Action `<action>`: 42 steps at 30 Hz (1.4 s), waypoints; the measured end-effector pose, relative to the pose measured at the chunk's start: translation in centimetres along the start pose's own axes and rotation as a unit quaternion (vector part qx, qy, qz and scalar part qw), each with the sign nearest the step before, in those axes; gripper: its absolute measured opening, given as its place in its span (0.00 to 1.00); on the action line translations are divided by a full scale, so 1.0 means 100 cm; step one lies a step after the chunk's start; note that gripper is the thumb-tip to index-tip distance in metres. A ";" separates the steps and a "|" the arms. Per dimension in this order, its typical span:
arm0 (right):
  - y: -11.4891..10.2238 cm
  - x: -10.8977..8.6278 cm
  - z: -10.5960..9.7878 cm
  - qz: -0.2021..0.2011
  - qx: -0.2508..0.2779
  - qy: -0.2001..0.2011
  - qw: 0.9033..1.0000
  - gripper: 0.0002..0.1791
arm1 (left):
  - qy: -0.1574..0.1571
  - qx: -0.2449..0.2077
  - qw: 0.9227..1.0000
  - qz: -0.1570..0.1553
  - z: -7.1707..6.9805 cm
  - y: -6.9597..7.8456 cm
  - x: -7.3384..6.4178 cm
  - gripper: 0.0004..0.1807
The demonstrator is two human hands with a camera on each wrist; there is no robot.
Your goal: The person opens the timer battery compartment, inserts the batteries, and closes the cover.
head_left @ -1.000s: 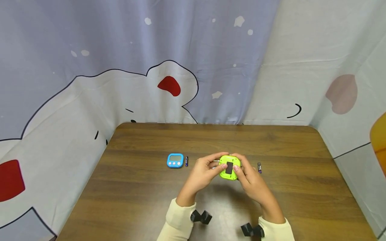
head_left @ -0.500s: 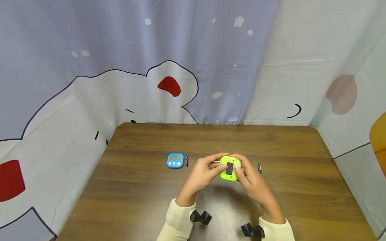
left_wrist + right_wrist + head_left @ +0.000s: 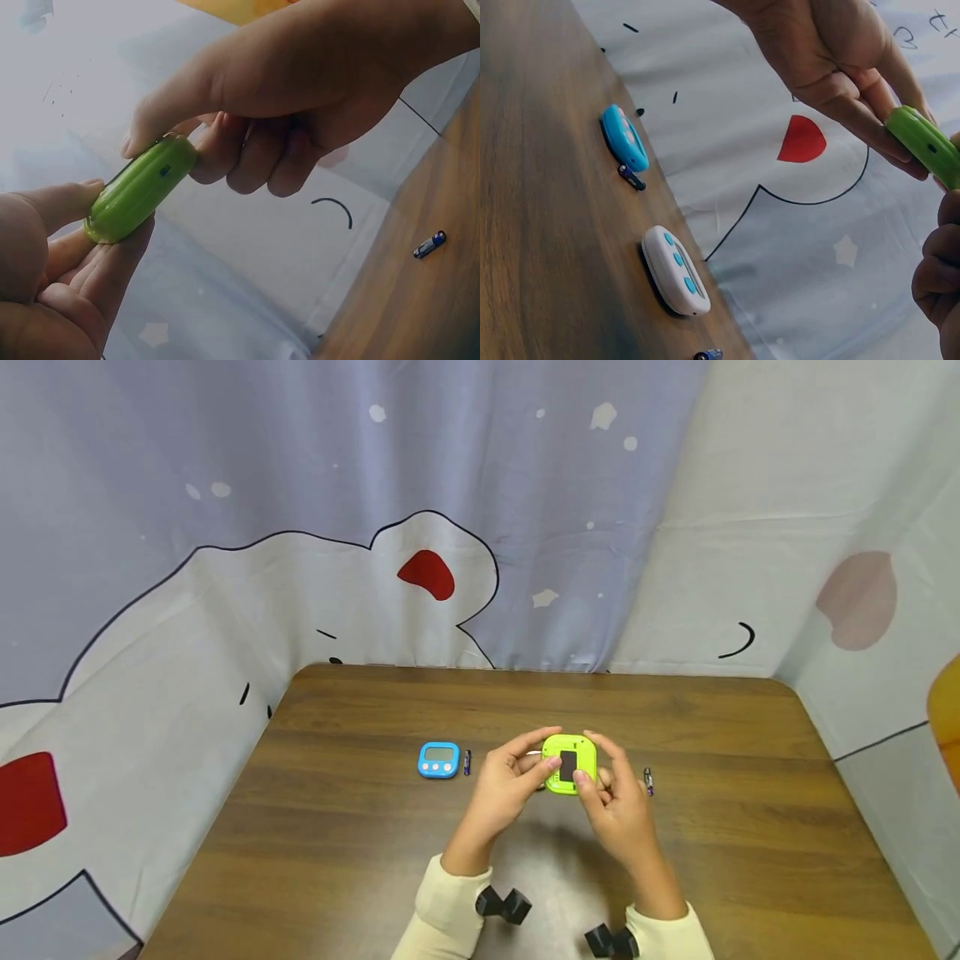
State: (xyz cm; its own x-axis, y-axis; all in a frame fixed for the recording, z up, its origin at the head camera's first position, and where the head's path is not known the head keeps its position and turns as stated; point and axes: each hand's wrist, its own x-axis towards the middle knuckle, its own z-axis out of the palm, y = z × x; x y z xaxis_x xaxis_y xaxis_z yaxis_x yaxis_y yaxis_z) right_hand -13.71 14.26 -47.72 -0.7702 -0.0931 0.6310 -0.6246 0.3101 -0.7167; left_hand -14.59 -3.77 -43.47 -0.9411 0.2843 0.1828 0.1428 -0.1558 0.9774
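Observation:
A lime green timer (image 3: 568, 766) is held up over the table, its back with a dark rectangular panel facing me. My left hand (image 3: 504, 787) grips its left side, thumb on the back beside the panel and index finger along the top edge. On the other side my right hand (image 3: 621, 814) pinches it, thumb at the panel's lower right and index finger at the upper right corner. The left wrist view shows the rounded green edge of the timer (image 3: 139, 191) between both hands. A white timer with blue buttons (image 3: 673, 270) lies on the table, mostly hidden behind the hands in the head view.
A blue timer (image 3: 438, 760) lies left of the hands with a small battery (image 3: 467, 762) beside it. Another battery (image 3: 648, 781) is right of the right hand. The wooden table (image 3: 337, 860) ends at a printed curtain (image 3: 555, 527) behind.
Both hands have raised the green timer slightly. My right thumb has slid down and left on its back, and the right hand's fingers are more spread. The head view has shifted a little.

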 end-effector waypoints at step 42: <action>-0.005 -0.001 0.002 0.021 -0.058 0.053 0.997 0.20 | -0.004 0.019 1.000 0.001 0.016 0.011 -0.003 0.20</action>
State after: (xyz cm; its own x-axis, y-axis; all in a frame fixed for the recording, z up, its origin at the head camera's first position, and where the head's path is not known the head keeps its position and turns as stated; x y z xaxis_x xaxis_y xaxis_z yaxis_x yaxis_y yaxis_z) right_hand -13.39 13.90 -47.50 -0.7735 0.0199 0.6335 -0.5686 0.4201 -0.7073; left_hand -13.72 -2.53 -42.26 -0.9382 0.2924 0.1853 0.1561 -0.1204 0.9804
